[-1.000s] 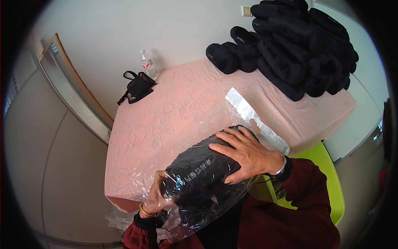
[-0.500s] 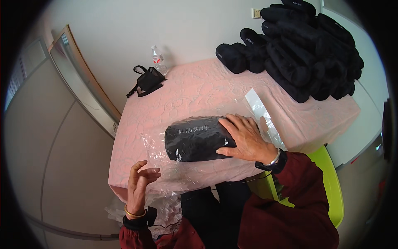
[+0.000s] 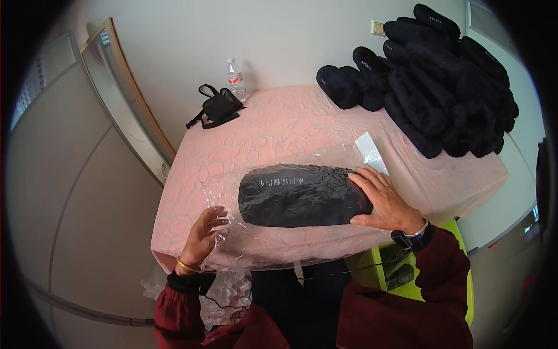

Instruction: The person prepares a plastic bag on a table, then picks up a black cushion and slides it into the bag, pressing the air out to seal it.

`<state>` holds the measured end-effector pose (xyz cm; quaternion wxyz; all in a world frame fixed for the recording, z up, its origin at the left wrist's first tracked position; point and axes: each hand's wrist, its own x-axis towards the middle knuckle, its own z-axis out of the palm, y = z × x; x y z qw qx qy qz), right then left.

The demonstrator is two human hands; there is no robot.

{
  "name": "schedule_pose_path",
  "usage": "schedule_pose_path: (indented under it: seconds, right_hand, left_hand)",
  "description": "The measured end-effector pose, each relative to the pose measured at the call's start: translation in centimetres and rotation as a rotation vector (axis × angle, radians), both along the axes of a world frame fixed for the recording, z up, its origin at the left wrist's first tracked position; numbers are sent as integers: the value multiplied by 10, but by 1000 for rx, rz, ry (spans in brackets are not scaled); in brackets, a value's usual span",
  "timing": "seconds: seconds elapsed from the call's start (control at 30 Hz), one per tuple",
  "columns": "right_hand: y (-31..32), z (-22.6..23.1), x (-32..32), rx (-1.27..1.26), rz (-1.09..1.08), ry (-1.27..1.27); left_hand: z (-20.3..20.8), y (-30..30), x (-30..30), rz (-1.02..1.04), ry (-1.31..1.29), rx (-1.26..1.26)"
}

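A plump black cushion [image 3: 290, 203] with white lettering lies inside a clear plastic bag [image 3: 224, 250] on the table. My right hand [image 3: 383, 200] spans the cushion's right end, thumb on the near side and fingers over the top, with film beneath it. At the bag's left side, my left hand [image 3: 203, 235] has its fingers bent and apart, against or just behind the loose film. Whether it pinches any film I cannot make out. Beyond my right hand, a white strip [image 3: 371, 152] of the bag lies on the cloth.
A pink patterned cloth [image 3: 273, 125] covers the table. Many similar black cushions [image 3: 442, 81] are heaped at the back right. A black strapped pouch [image 3: 221, 107] and a water bottle [image 3: 235, 78] stand at the back left. Below right is a lime-green bin [image 3: 456, 232]; crumpled plastic [image 3: 229, 296] lies below left.
My left hand has moved up and right to the bag's film. My right hand has shifted to the cushion's right end, uncovering more of it. The whole view has shifted slightly.
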<state>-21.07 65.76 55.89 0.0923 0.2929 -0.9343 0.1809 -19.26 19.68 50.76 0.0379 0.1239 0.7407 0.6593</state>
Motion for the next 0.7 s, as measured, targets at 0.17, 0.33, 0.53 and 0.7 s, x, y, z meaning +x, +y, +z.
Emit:
schedule_pose_path:
  seconds: [0.17,0.33,0.53,0.7]
  right_hand:
    - [-4,1,0,122,25,76]
    - [-1,-17,-12,-110,25,-61]
    - [-8,-20,-12,-140,6,-57]
    - [-4,-12,-4,-114,92,-18]
  left_hand:
    - [19,30,-24,-77,52,8]
    - [42,53,-12,-246,-8,-50]
    - [19,39,-1,-266,18,-1]
    - [24,30,7,-48,9,133]
